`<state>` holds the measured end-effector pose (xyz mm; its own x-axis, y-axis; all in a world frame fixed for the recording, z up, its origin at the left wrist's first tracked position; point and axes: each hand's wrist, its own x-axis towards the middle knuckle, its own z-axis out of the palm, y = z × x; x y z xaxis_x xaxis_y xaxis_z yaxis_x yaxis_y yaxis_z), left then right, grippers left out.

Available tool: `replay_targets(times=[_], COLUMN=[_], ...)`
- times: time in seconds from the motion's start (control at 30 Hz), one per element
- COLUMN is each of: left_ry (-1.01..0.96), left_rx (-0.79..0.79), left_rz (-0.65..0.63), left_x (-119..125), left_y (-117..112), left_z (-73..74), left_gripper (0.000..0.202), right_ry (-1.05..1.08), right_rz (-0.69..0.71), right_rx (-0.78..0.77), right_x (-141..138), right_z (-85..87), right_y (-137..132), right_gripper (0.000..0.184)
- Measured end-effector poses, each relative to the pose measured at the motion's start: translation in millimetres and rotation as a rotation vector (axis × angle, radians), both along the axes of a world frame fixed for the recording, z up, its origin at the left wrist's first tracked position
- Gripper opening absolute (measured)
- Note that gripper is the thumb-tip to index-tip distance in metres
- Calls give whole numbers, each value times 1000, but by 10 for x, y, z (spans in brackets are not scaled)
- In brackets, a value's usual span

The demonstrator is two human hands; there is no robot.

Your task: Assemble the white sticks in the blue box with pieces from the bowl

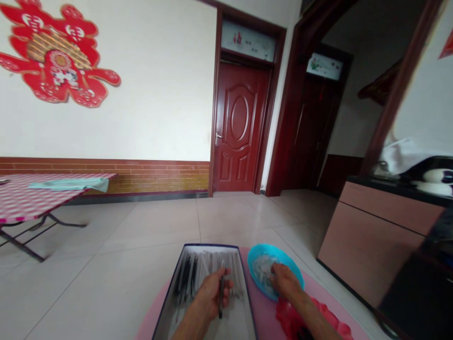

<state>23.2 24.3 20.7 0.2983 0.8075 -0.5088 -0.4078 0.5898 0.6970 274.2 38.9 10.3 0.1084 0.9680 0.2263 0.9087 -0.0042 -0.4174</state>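
Observation:
My left hand (212, 293) is closed around a thin dark pen-like stick (221, 300), held over a shallow box (164, 309) that is full of several long dark and pale sticks. My right hand (285, 282) reaches into a blue bowl (293, 267) holding small pale pieces; its fingers are curled down among them, and what they grip is hidden. Box and bowl rest side by side on a pink surface (264, 311) just in front of me.
A red cloth (318, 316) lies by my right forearm. A folding table with a checked red cover (31, 198) stands at the left. A brown and black cabinet (389, 226) is at the right. A red door (240, 127) is shut ahead across the tiled floor.

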Motion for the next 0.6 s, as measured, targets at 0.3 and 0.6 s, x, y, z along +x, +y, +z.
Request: replay_targets(times=[0.3, 0.6], left_ry=[186, 225], left_rx=[184, 375], left_rz=[-47, -79], left_x=[59, 58], left_y=[-61, -45], left_z=[48, -70], left_gripper=[32, 61], right_ry=[76, 329], right_rz=[-16, -63], right_rx=[57, 119], right_x=[-40, -104], right_z=[-172, 72], right_y=[11, 55], right_gripper=[20, 18])
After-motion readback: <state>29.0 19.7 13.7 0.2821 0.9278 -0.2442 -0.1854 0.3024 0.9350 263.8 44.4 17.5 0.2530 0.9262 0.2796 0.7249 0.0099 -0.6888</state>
